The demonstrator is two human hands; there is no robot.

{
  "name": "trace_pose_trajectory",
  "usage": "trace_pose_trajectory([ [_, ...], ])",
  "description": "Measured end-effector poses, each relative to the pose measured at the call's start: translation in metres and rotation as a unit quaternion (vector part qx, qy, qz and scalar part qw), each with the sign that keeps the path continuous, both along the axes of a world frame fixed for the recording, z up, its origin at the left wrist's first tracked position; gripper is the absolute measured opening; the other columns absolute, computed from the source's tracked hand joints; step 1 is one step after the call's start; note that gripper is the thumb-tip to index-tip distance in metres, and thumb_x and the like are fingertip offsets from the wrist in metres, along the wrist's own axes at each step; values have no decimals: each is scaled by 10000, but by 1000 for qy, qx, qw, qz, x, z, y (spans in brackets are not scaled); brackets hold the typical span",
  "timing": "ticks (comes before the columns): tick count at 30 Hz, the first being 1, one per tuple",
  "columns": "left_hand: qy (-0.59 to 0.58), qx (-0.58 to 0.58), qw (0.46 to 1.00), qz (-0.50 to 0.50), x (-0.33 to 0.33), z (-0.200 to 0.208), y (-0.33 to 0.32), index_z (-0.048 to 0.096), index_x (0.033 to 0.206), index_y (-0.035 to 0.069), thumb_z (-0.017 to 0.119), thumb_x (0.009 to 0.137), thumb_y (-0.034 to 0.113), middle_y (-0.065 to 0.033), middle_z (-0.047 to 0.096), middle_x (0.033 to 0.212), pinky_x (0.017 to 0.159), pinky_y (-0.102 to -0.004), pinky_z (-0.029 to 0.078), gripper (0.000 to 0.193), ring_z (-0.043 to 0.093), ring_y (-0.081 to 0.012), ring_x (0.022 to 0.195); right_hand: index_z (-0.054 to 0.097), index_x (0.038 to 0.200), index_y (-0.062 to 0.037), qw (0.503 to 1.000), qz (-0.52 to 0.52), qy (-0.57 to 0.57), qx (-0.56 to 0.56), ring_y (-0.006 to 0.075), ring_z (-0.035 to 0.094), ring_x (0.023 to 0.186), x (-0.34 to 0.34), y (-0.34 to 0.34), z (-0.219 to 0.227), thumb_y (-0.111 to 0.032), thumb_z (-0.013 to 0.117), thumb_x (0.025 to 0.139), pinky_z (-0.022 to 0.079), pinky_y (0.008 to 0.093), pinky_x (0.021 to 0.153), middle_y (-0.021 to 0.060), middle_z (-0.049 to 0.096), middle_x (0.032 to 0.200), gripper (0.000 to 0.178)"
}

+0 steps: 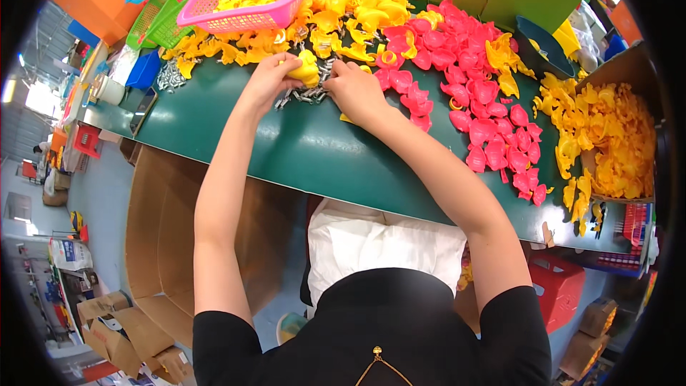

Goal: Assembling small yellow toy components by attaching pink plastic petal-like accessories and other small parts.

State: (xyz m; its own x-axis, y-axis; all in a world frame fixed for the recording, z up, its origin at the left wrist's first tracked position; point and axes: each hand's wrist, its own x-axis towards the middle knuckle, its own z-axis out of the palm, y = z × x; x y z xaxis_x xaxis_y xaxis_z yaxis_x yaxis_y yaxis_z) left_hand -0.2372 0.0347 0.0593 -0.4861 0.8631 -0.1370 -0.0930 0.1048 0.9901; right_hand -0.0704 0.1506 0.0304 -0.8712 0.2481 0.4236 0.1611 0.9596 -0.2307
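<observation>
The left hand (270, 80) grips a lumpy yellow piece (307, 68) between thumb and fingers, so the piece sits in the gap between the two hands, directly to the right of the left fingertips. The right hand (356, 93) is just beside it on the other side, fingers bent and drawn together at the right edge of a heap of small metal parts (306, 94); whether it pinches one of them I cannot tell. That heap lies between the hands, under the yellow piece and toward the wearer, on the green bench (314, 154). The piece looks nearly as broad as long, its long axis unclear. Beyond the left hand stands a pink basket (250, 20) of small yellow parts; to the right of the right hand spread red cup-shaped pieces (482, 93).
</observation>
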Motion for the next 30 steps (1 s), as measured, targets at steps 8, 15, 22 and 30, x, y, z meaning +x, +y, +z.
trace_pose_trajectory([
  [8,235,66,968,52,72,8,-47,577,840,25,670,840,73,-75,671,1024,811,-310,500,105,636,-193,913,718,928,-112,998,-16,53,19,220,589,939,35,22,4,-120,638,811,531,356,697,52,590,948,142],
  [15,520,96,849,6,152,-34,-51,554,838,20,720,770,52,-109,650,1066,897,-394,481,182,580,-315,1046,704,1013,-43,971,-71,76,-213,185,603,785,89,67,50,-64,666,840,483,295,709,82,637,884,178],
  [22,-90,182,970,135,92,-40,-31,590,940,32,641,925,143,-128,657,1091,895,-319,479,123,621,-189,996,695,979,-16,970,10,-72,-231,191,620,786,108,37,47,-97,678,831,488,309,711,97,659,921,169],
  [30,-121,193,963,146,49,-18,8,616,971,34,664,918,188,-51,667,973,857,-252,432,170,595,-118,942,694,1032,-13,943,-145,57,-293,113,583,764,170,64,56,-81,654,867,469,250,709,60,679,896,184],
])
